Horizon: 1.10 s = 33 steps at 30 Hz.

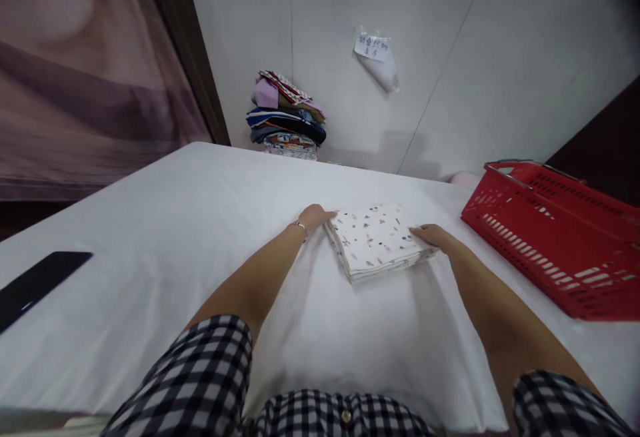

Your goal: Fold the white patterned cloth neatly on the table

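Observation:
A white cloth with a small scattered print (373, 237) lies folded in several layers on the white-covered table (175, 224). My left hand (315, 217) grips its left edge, the thumb on top and the other fingers hidden beneath or behind it. At the cloth's right edge, my right hand (430, 233) holds it the same way, with thumb over the top layer. The folded layers show along the near edge.
A red plastic basket (550, 237) with metal handles stands at the right. On the left lies a flat black object (40, 287). Behind the table's far edge rises a stack of folded cloths (287, 117) against the wall, where a paper note (373, 47) hangs.

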Available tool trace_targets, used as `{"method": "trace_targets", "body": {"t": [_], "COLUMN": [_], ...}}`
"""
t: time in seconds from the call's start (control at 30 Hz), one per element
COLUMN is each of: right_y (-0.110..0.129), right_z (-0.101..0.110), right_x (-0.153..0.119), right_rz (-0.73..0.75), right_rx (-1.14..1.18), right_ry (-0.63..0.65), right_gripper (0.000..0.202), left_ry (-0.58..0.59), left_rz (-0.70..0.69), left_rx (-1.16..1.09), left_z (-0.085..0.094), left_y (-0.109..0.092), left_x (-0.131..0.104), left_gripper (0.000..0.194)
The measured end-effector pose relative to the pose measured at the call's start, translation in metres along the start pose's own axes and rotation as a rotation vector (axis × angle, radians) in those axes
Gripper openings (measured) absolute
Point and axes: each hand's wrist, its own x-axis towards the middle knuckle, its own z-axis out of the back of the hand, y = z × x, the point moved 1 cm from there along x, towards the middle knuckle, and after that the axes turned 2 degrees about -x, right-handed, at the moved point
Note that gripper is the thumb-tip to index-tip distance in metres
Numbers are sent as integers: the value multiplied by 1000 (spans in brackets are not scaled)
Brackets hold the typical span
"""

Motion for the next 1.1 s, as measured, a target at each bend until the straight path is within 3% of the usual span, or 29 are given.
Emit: {"method": "trace_targets", "body": {"t": [0.13, 0.27, 0.37, 0.47, 0.6, 0.7, 0.8, 0.87, 0.97, 1.1], "right_y": [-3, -5, -2, 8, 17, 18, 17, 17, 17, 20], "right_z": [-3, 0, -4, -15, -26, -27, -26, -26, -29, -33], "right_x": [11, 14, 6, -8, -26, -32, -35, -37, -42, -45], "right_rz": [-104, -120, -123, -101, -65, -79, -125, -116, -67, 28], "right_rx": [61, 122, 214, 330, 356, 464, 521, 477, 383, 235], "right_ry": [160, 191, 212, 280, 144, 229, 270, 225, 136, -26], "right_gripper": [76, 86, 92, 93, 86, 69, 57, 54, 52, 50], "left_ry": [55, 57, -7, -99, -146, -219, -290, -296, -273, -208], "left_rz": [33, -18, -52, -51, -30, -58, -182, -218, -133, -11], "left_rx": [92, 90, 50, -10, -79, -87, -57, -35, -51, -99], "left_z": [1, 7, 16, 23, 23, 24, 23, 16, -2, -27], "left_y": [-9, -18, -17, -7, 8, 6, -2, -5, 0, 10], "left_x": [2, 10, 21, 33, 35, 17, -19, -47, -84, -106], "left_gripper": [58, 47, 40, 46, 66, 71, 57, 46, 38, 29]}}
